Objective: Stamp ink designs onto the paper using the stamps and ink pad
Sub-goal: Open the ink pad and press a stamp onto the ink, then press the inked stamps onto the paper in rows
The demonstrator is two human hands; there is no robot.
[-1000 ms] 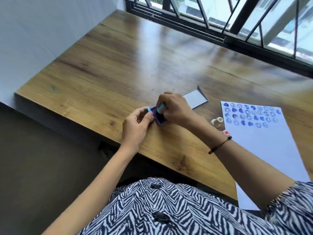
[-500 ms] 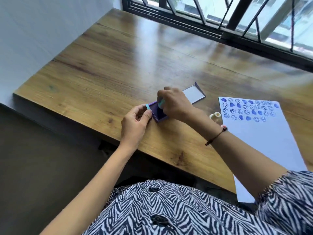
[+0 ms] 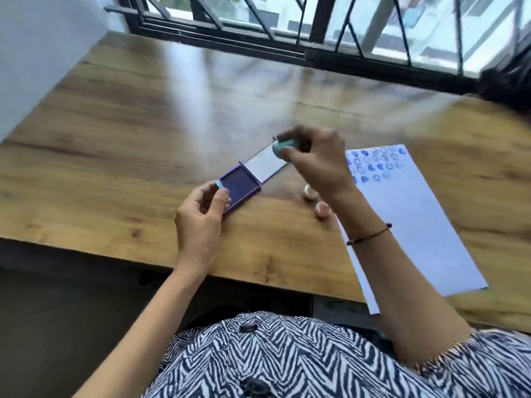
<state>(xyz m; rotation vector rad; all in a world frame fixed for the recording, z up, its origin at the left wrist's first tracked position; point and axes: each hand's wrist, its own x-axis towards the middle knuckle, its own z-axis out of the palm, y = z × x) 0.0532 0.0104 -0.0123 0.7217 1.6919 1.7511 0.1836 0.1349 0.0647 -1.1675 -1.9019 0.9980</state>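
A purple ink pad point(image 3: 240, 185) lies open on the wooden table point(image 3: 120, 145), its pale lid point(image 3: 265, 163) flipped back to the right. My left hand point(image 3: 201, 216) pinches the pad's near left corner with thumb and forefinger. My right hand point(image 3: 313, 159) is lifted above the lid and grips a small teal stamp point(image 3: 283, 146) with its face turned to the left. White paper point(image 3: 416, 225) lies to the right, with rows of blue stamped faces and blobs along its far end point(image 3: 376, 163). The frame is motion-blurred.
Two small stamps, a cream one point(image 3: 310, 193) and a pinkish one point(image 3: 322, 209), lie between the ink pad and the paper, under my right wrist. A barred window point(image 3: 316, 30) runs along the table's far edge. The paper's near end overhangs the front edge.
My right hand has lifted the teal stamp off the ink pad and moved it up and to the right, uncovering the inked surface. My left hand stays on the pad's corner. The camera shifted.
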